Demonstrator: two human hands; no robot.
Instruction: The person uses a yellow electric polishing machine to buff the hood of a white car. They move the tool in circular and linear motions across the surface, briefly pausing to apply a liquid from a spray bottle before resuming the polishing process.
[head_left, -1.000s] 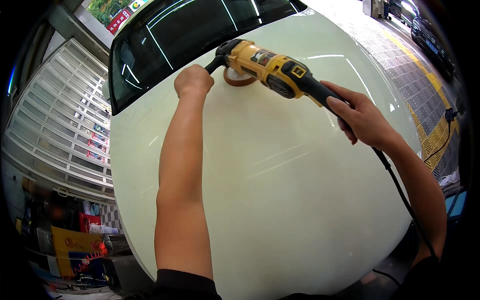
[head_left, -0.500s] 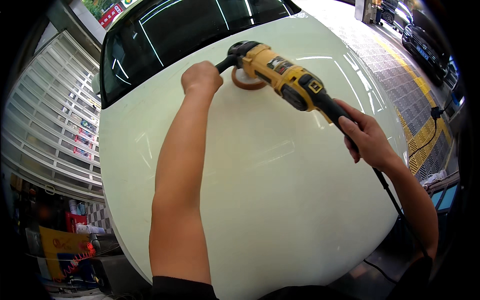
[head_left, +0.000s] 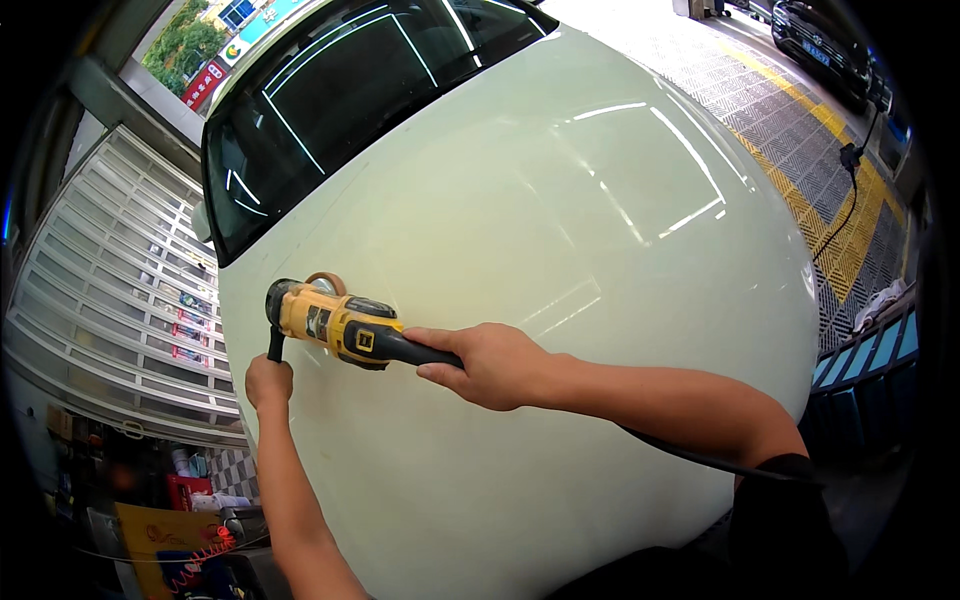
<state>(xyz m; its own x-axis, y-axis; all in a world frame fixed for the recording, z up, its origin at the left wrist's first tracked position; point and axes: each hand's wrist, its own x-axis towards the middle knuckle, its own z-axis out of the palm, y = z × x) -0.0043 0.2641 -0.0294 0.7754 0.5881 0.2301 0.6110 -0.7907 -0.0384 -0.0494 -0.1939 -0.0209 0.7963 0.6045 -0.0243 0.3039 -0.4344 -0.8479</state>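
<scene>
A yellow and black car polisher (head_left: 335,322) lies across the left part of a pale cream-white car hood (head_left: 520,460). My left hand (head_left: 269,382) is closed round its black side handle, near the hood's left edge. Around the black rear grip my right hand (head_left: 490,366) is wrapped, with the thumb along the near side. The polisher's round brown pad (head_left: 327,283) shows partly behind the tool's head; its working face is hidden against the hood. A black power cord (head_left: 690,460) runs from the grip side beneath my right forearm.
The dark windshield (head_left: 340,100) rises beyond the hood. A white slatted shutter (head_left: 120,300) stands at the left. Lower left are a yellow-brown box (head_left: 150,540) and a coiled orange hose (head_left: 210,555). A black car (head_left: 820,50) and a hanging cable (head_left: 851,190) are at the right.
The polisher has swept from the far middle of the hood to its left side, nearer me, and turned to lie more level. Both hands moved left with it, still gripping.
</scene>
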